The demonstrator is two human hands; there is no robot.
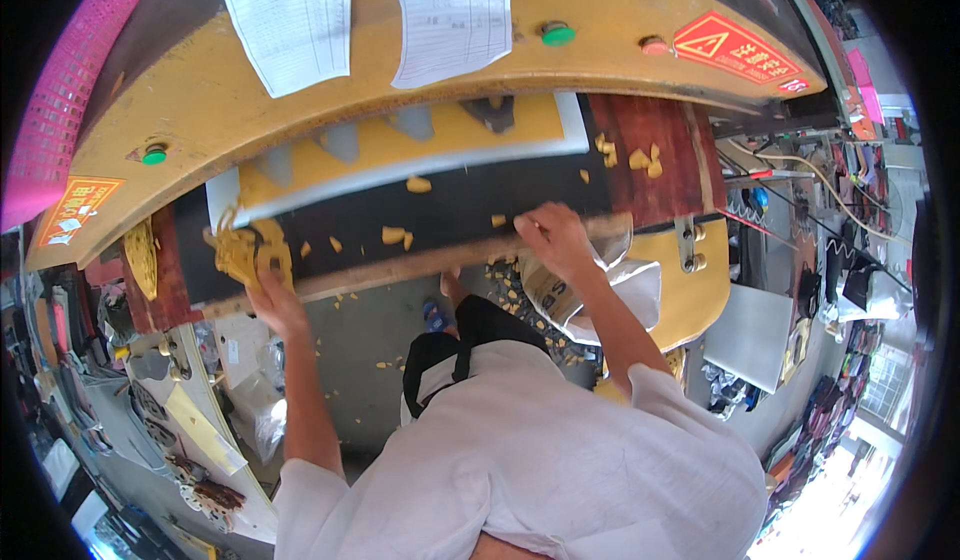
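Note:
At the left end of the black cutting board (450, 205), my left hand (276, 298) is closed on a yellow cut-out sheet scrap (235, 252) with holes in it. My right hand (556, 238) rests near the board's front edge with fingers curled; whatever they may hold is hidden. Just left of its fingertips lies a small yellow offcut (498, 220). Behind both hands a yellow sheet (450, 138) with a white border lies partly under the machine's beam. Grey shapes and a dark V-shaped piece (490, 113) sit on it, somewhat blurred.
The yellow press beam (600, 70) spans above the board, with green buttons (557, 33), a red button (654, 46) and paper sheets (455, 20) on it. More yellow offcuts (640, 159) lie at right. A white sack (610, 285) stands below my right arm; a pink basket (75, 80) is far left.

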